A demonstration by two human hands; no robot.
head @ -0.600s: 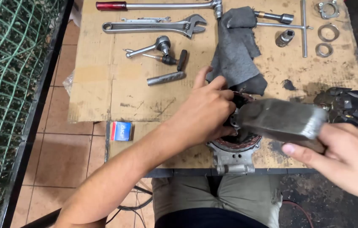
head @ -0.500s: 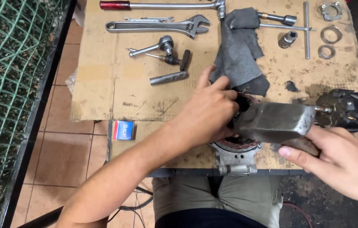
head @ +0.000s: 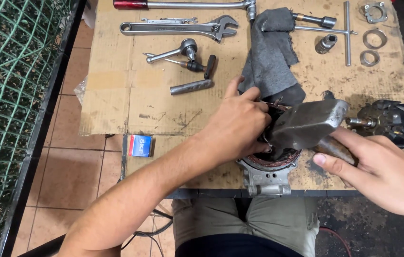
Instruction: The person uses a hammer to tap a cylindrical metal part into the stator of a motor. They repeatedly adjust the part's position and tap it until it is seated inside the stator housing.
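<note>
A heavy grey steel hammer [head: 309, 124] lay tilted across the top of a round alternator stator housing [head: 267, 169], its blunt head resting on the copper windings. The cast aluminium housing sat at the near edge of the cardboard-covered surface [head: 130, 100], its mounting lug overhanging the front.

Two hands [head: 240, 126], one hammer [head: 306, 124], three rings [head: 376, 39].
</note>
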